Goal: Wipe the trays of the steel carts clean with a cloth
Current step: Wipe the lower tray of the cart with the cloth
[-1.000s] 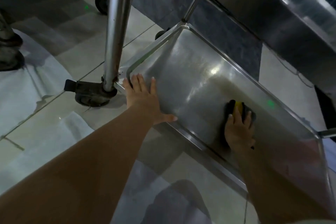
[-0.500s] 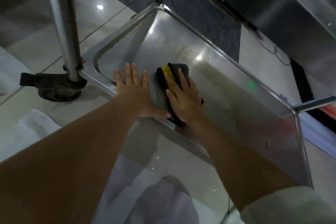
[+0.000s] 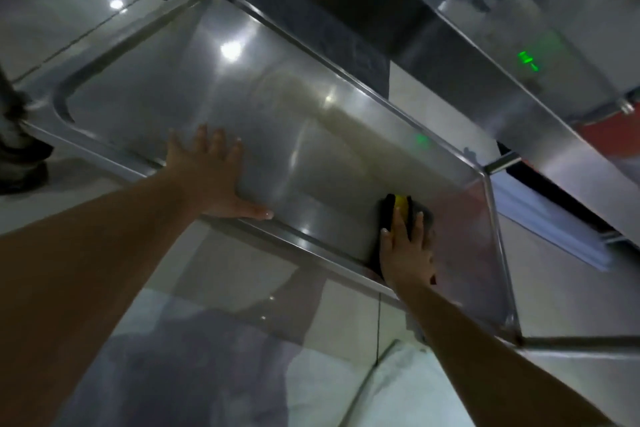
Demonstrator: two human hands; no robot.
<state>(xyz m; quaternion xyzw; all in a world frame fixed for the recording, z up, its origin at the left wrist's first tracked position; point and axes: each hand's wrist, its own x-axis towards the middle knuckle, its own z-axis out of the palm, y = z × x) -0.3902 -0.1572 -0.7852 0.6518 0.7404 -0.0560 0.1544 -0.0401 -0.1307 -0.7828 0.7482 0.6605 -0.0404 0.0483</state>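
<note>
steel cart tray (image 3: 194,87) low over tiled floor (image 3: 242,281) | left hand (image 3: 211,177) flat on near rim, fingers spread | right hand (image 3: 405,253) fingers straight, pressing dark-and-yellow cloth (image 3: 401,206) at tray's near right corner

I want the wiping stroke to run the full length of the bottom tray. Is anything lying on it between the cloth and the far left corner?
Only the left hand, resting flat near the front rim of the shiny steel cart tray. The right hand presses the dark cloth with a yellow patch at the tray's right end; no loose object shows between.
</note>
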